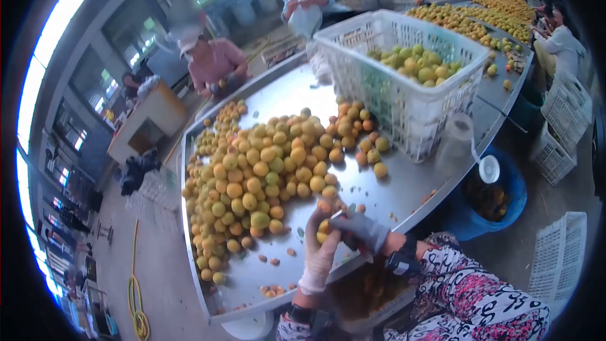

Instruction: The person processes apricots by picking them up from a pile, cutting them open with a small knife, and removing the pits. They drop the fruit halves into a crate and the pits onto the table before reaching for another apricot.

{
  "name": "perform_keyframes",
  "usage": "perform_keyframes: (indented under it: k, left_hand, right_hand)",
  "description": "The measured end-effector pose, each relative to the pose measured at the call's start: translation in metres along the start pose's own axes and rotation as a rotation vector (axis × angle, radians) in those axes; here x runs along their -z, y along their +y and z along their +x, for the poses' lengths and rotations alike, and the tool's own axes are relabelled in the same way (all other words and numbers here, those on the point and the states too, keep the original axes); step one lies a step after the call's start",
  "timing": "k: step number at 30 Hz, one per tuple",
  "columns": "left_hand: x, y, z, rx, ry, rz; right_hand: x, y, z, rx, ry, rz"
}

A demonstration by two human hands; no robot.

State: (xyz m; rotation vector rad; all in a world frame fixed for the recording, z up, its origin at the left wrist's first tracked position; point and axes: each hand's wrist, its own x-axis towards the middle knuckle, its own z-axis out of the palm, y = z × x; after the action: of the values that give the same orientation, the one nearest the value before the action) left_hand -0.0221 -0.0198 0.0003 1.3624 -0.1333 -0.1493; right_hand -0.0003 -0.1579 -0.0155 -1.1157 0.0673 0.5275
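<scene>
My left hand [317,254], in a white glove, is closed around a yellow-orange apricot [322,232] at the table's near edge. My right hand [366,227], in a grey glove, is closed close against the same fruit. A small light-coloured edge shows by its fingertips, but what it grips is too small and blurred to name. Beyond both hands a large heap of apricots [265,158] covers much of the metal table [404,193]. Small brown pits or fruit pieces [273,291] lie near the front edge.
A white plastic crate [404,104] with greener apricots stands on the table, beside a clear plastic jug [456,142]. A blue tub [499,208] is below right, near white crates [558,259]. Across the table, a person in pink [218,63] works; a yellow hose [136,303] lies left.
</scene>
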Motion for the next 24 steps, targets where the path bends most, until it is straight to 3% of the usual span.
perform_keyframes:
  k: [1,4,5,8,10,14,18,21,22,24]
  left_hand:
    - [0.006,-0.001,0.003,-0.033,-0.027,0.119]
    - [0.004,0.005,0.001,0.063,-0.04,-0.09]
    - [0.005,0.002,-0.002,-0.043,-0.062,0.04]
    - [0.018,-0.018,0.007,-0.037,-0.066,-0.007]
    - [0.017,-0.011,0.007,0.091,-0.091,-0.47]
    - [0.019,-0.006,0.004,0.114,-0.125,-0.656]
    - [0.027,-0.009,0.006,0.103,-0.147,-0.676]
    - [0.025,-0.005,-0.002,0.028,-0.099,-0.108]
    - [0.031,-0.007,-0.003,0.096,-0.123,-0.268]
    - [0.029,0.003,-0.011,0.218,-0.166,-0.201]
  right_hand:
    - [-0.001,-0.003,-0.003,0.002,0.018,-0.032]
    - [-0.006,-0.005,-0.003,-0.059,0.118,-0.018]
    - [-0.007,-0.001,-0.003,-0.053,0.112,-0.004]
    - [-0.006,-0.002,-0.002,-0.03,0.105,0.024]
    - [-0.006,0.001,0.0,-0.027,0.105,0.073]
    - [-0.006,-0.004,-0.002,-0.01,0.101,0.062]
    - [-0.001,-0.003,-0.002,-0.03,0.043,0.196]
    - [0.007,-0.01,0.004,0.056,0.085,0.201]
    - [0.009,-0.015,0.004,0.091,0.116,0.21]
    - [0.012,-0.021,0.003,0.148,0.203,0.162]
